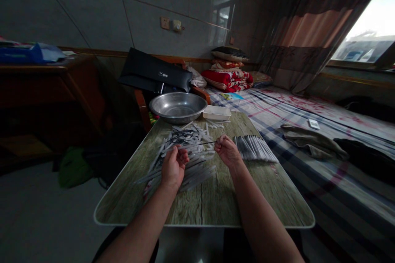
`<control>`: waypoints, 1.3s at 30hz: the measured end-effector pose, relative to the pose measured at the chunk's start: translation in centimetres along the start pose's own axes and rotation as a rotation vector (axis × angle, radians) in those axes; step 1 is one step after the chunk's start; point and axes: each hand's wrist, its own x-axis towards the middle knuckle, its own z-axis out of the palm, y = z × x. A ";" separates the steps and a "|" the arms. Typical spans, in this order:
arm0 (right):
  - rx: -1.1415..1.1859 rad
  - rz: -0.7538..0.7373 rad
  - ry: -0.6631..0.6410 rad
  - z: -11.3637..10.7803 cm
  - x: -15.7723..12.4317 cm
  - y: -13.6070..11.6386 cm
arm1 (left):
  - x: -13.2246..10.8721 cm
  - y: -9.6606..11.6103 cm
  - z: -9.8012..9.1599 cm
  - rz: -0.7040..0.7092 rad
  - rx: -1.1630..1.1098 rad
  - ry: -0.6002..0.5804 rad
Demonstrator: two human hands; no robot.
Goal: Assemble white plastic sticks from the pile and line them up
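My right hand is closed in a pinch on a thin dark stick, which points left toward my other hand. My left hand has curled fingers, with the thumb near the fingertips; whatever sits between them is too small to make out. Under and around it lies a loose pile of thin sticks in clear and whitish sleeves, some dark inside. Right of my right hand, a neat row of similar sleeved sticks lies side by side on the wood-patterned table.
A wide metal basin stands at the table's far end, beside a whitish plastic box. Behind them a black bag rests on a wooden chair. A bed with a checked sheet borders the table's right side.
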 end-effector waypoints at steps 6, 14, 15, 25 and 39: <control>-0.127 -0.051 0.083 -0.5 0.4 0.7 | 0.0 0.1 0.1 0.000 0.001 -0.028; -0.175 -0.101 0.198 -0.7 0.6 1.0 | -0.2 -0.1 0.1 0.024 0.043 -0.049; -0.156 -0.089 0.179 -0.7 0.5 0.9 | -0.2 -0.1 0.1 0.024 0.051 -0.045; 0.072 0.089 -0.085 0.1 -0.3 0.4 | 0.0 0.2 0.0 0.046 0.126 -0.022; -0.057 0.185 -0.159 1.5 -1.0 2.3 | 0.1 -0.2 0.0 -0.091 0.096 -0.169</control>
